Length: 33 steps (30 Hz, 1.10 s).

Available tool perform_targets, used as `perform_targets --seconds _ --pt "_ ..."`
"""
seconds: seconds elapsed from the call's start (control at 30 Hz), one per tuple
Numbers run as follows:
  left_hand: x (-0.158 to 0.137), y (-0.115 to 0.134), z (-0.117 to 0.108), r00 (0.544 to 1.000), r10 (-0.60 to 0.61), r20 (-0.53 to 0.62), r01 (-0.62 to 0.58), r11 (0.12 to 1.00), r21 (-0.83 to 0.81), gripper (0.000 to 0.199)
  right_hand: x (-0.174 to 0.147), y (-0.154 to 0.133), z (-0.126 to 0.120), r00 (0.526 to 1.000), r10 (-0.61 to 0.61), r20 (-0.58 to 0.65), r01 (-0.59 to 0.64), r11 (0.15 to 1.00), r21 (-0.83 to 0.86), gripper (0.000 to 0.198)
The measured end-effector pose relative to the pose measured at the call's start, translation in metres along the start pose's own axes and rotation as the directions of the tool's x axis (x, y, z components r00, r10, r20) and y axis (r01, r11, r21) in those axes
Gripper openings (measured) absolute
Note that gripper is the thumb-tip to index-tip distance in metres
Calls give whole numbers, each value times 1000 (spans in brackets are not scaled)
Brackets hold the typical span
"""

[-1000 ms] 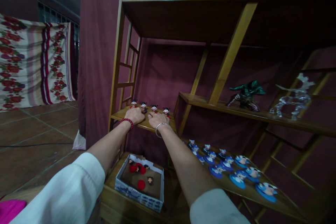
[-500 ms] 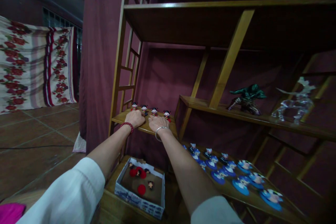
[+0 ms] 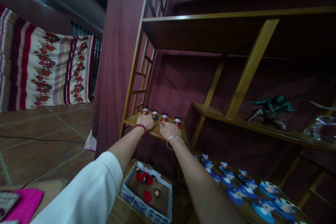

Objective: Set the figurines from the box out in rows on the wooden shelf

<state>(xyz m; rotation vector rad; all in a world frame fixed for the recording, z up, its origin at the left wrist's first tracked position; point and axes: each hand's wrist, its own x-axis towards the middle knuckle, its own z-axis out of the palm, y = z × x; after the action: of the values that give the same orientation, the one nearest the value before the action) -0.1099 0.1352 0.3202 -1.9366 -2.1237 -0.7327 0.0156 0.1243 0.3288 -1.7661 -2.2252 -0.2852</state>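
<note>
A row of several small doll figurines with black hair buns stands on the small wooden shelf. My left hand, with a red bead bracelet, is closed right in front of the leftmost figurine; its fingertips are hidden behind the back of the hand. My right hand, wearing a silver bangle, has curled fingers close to the base of the third figurine. It partly covers the front of the rightmost figurine. What either hand grips, if anything, cannot be made out.
Below, an open cardboard box holds more dolls and red discs. Blue-based figurines crowd a lower shelf at right. A green-caped figure and a clear ornament stand higher up. A pink cloth lies bottom left.
The view has swung left, so the shelf and box appear further right. Both hands stay at the row of figurines, with only slight shifts of the fingers. The figurines keep their order.
</note>
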Motion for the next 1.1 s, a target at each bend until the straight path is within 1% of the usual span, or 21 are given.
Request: perform_targets --seconds 0.13,0.37,0.9,1.1 --pt "-1 1 0 1000 -5 -3 5 1000 5 40 0 -1 0 1000 -3 4 3 1000 -13 39" --pt "-2 4 0 1000 -19 13 19 1000 5 38 0 -1 0 1000 -7 4 7 1000 -17 40" --pt "-5 2 3 996 -52 -72 52 999 -7 37 0 -1 1 1000 17 12 -17 1000 -4 40" --pt "-7 -1 1 996 -55 -70 54 998 -23 29 -3 0 2 1000 24 -19 -24 1000 12 38"
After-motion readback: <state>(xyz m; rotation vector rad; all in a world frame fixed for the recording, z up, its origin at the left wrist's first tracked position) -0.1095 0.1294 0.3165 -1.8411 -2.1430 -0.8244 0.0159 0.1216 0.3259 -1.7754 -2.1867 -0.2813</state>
